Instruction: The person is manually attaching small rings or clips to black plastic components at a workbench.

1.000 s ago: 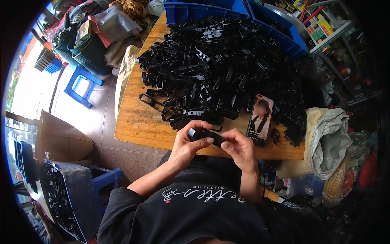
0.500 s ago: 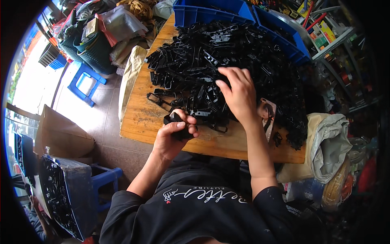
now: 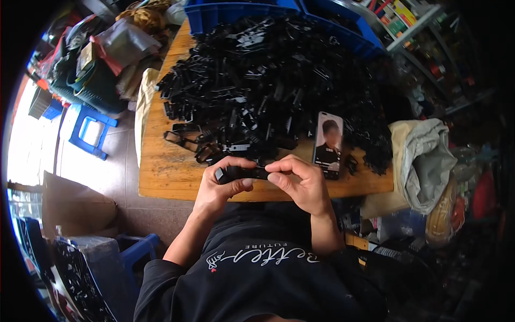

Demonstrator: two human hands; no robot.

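Note:
My left hand (image 3: 212,192) is closed around a long black plastic part (image 3: 232,173), with the thumb along its near side. At the part's right end my right hand (image 3: 304,188) pinches with thumb and fingertips. Whether a second small piece sits between those right fingertips is hidden. Both hands are close together over the table's near edge. Just beyond them spreads a large heap of black plastic parts (image 3: 252,80), with a few frame-like black pieces (image 3: 185,140) lying at its near left.
A phone (image 3: 328,147) with a lit screen lies beside the heap on the wooden table (image 3: 155,180). Blue bins (image 3: 241,17) line the far edge. On the floor at left stands a blue stool (image 3: 92,131); an open grey sack (image 3: 424,161) is at right.
My right hand has come back from the heap, toward me and left, to meet the part in my left hand. The view has shifted, and the phone shows fully.

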